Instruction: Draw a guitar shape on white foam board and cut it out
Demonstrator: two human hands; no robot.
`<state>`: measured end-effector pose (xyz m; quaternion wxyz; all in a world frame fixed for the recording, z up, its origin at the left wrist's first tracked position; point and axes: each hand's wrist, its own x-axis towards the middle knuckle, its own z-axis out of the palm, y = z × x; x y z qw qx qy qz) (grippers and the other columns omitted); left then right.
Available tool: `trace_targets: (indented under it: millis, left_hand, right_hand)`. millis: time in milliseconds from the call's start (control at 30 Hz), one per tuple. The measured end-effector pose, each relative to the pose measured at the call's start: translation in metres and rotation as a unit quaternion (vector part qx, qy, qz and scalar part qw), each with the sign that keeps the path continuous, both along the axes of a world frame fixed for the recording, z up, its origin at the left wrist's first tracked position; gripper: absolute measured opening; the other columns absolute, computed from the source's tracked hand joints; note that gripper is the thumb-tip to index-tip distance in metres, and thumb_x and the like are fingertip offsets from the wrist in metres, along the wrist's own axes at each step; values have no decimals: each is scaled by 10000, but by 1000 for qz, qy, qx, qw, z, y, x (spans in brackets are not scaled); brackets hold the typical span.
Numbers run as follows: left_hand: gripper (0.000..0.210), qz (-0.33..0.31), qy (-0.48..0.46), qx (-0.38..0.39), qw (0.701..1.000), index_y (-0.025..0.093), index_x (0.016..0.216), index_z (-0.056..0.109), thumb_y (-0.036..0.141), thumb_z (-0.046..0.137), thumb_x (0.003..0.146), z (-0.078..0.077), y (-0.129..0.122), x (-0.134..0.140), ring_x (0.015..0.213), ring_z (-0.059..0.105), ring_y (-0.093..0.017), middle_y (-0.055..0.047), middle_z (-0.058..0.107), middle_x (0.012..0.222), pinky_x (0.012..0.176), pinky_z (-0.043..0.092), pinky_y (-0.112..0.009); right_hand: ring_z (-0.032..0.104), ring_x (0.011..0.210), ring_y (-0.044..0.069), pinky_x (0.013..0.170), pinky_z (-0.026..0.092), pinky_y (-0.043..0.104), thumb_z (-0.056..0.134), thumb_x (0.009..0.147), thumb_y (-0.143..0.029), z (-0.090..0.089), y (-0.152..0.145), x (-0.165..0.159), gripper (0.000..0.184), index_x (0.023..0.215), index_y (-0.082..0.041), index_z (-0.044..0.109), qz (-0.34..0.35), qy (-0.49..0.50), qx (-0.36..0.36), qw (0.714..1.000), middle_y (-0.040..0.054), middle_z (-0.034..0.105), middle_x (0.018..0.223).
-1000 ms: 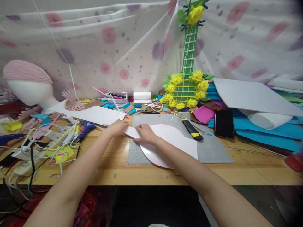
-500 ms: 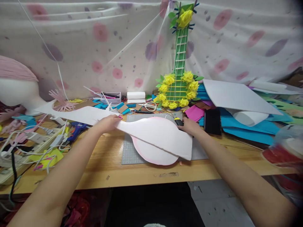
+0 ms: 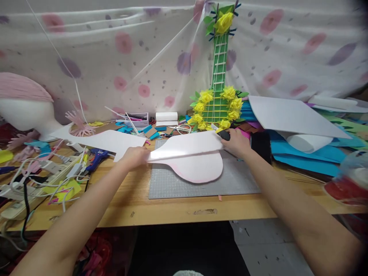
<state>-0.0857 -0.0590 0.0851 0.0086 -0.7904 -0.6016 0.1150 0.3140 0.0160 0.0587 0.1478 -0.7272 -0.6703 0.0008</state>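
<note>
My left hand [image 3: 135, 158] is closed around the narrow end of two overlapping white foam board pieces. The upper board [image 3: 186, 143] has one straight long edge. Below it shows a rounded, paddle-shaped board [image 3: 201, 168] with a faint pink tint. My right hand [image 3: 237, 142] is closed on a craft knife [image 3: 223, 134] with a black handle, beside the right end of the upper board. Whether those fingers also pinch the board is hidden. Under the boards lies a grey cutting mat [image 3: 184, 189]. Another white board offcut [image 3: 112, 142] extends left beyond my left hand.
A green paper guitar with yellow flowers [image 3: 220, 76] stands at the back. Scissors [image 3: 184, 129] and scraps lie before it. A blue glue gun [image 3: 97, 158] and power strip [image 3: 37, 184] sit left; blue sheets [image 3: 304, 153], a phone [image 3: 261, 147] and a plastic cup [image 3: 349, 178] are right.
Both boards have shifted away from the table's front edge and tilted, uncovering more of the mat. My right hand has moved slightly farther back with the knife. My left hand has come slightly nearer.
</note>
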Motion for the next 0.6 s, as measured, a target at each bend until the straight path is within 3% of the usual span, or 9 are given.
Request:
trace_targets:
  millis: [167, 300, 433, 600]
  left_hand:
    - [427, -21, -23, -12, 999, 253, 1006, 644, 553, 613, 704, -9, 4, -1, 945, 605, -276, -96, 667, 991, 795, 419, -348]
    - [565, -63, -108, -14, 992, 248, 1211, 580, 567, 565, 745, -29, 10, -22, 1085, 551, -268, -100, 620, 1168, 893, 400, -334]
    - [634, -48, -170, -1, 984, 208, 1232, 582, 588, 571, 724, -39, 15, -40, 1165, 503, -278, -101, 564, 1278, 976, 360, -347]
    - [605, -14, -208, 23, 978, 263, 1217, 599, 537, 628, 678, -41, 21, -48, 1193, 493, -277, -53, 560, 1302, 1008, 336, -356]
  right_hand:
    - [537, 1031, 302, 806, 423, 373, 544, 757, -429, -6, 3, 2, 531, 1210, -154, 496, 0, 46, -11, 999, 157, 549, 1147]
    - [525, 1077, 306, 839, 423, 371, 527, 779, -458, -24, 3, 10, 570, 1223, -104, 481, -31, 73, -28, 996, 190, 545, 1161]
    - [538, 1083, 314, 845, 435, 385, 509, 801, -468, -34, -7, 14, 556, 1207, -89, 486, -64, 67, -61, 994, 210, 548, 1174]
    - [546, 1091, 334, 844, 445, 430, 457, 836, -406, -43, -29, 12, 567, 1319, -123, 369, -90, 47, -64, 993, 206, 497, 1246]
